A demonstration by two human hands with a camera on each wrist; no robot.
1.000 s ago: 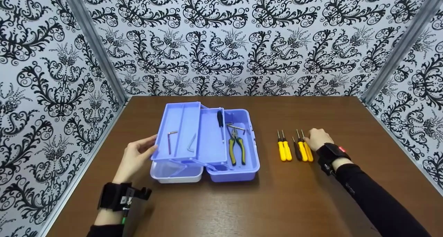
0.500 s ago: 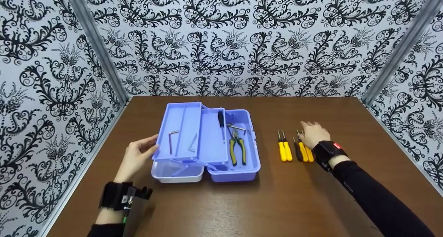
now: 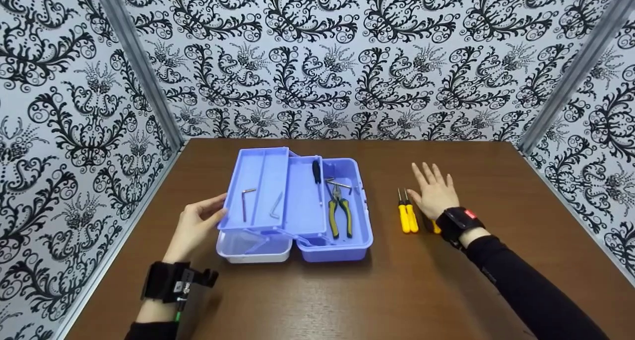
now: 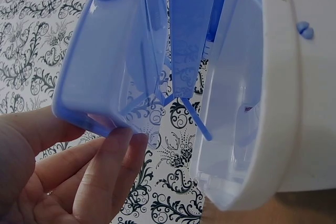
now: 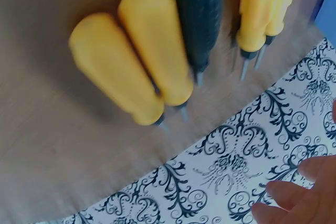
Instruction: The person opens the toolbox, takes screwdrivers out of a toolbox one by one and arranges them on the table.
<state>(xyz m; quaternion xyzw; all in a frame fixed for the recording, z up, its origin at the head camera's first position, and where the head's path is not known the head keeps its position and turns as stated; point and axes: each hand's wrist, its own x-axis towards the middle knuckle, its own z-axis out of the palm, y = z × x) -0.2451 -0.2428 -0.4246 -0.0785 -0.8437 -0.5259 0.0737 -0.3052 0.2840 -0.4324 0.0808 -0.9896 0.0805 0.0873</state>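
Note:
My left hand [image 3: 196, 223] grips the left edge of the toolbox's raised upper tray [image 3: 248, 166]; in the left wrist view the fingertips [image 4: 119, 140] curl under the tray's corner. Over the screwdrivers to the right, my right hand [image 3: 437, 197] is spread, palm down, holding nothing. Two yellow screwdrivers [image 3: 408, 218] lie just left of it. Beneath it, mostly hidden in the head view, are two more yellow screwdrivers [image 5: 155, 40] and a black-handled screwdriver [image 5: 198, 19], plain in the right wrist view.
The blue toolbox [image 3: 367, 226] stands unfolded on the brown table [image 3: 317, 300]. Two hex keys [image 3: 243, 206] lie in its upper tray and a black screwdriver [image 3: 316, 172] in the middle one. Pliers [image 3: 333, 218] rest in the base. Patterned walls [image 3: 327, 82] enclose the table.
My right hand has left the rightmost yellow screwdriver, moved leftward and spread its fingers over the group. The left hand and toolbox stay in place.

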